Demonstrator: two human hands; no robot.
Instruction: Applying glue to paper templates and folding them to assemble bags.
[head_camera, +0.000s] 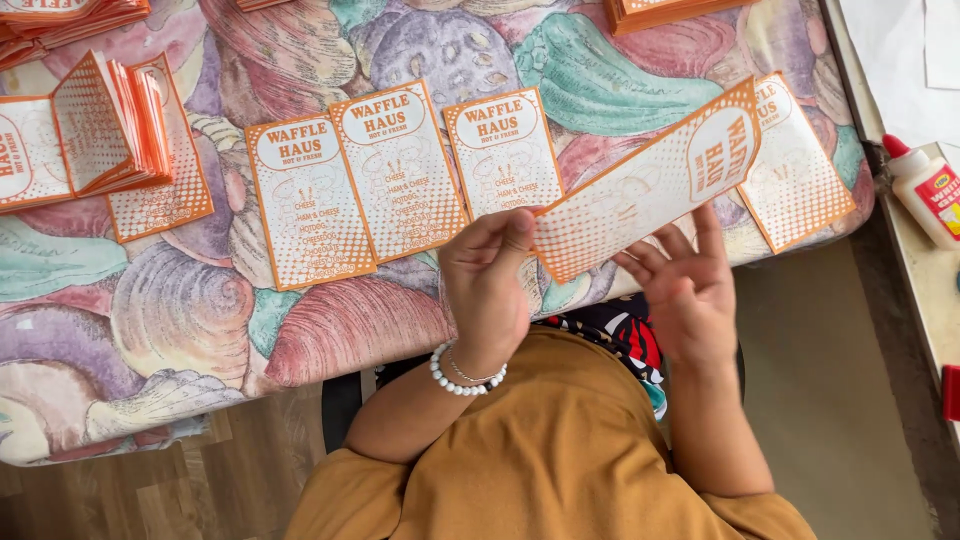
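Note:
My left hand pinches the lower left end of an orange and white paper sleeve, held flat and tilted up to the right above the table edge. My right hand is spread open under the sleeve's lower edge, fingertips touching it. A white bead bracelet circles my left wrist. Three more orange and white sleeves lie side by side on the patterned tablecloth just beyond my left hand. Another sleeve lies to the right, partly under the held one.
A stack of folded orange sleeves stands at the left on flat ones. More orange stacks sit along the far edge. A white glue bottle with a red cap lies on a side surface at the right. Wooden floor shows below.

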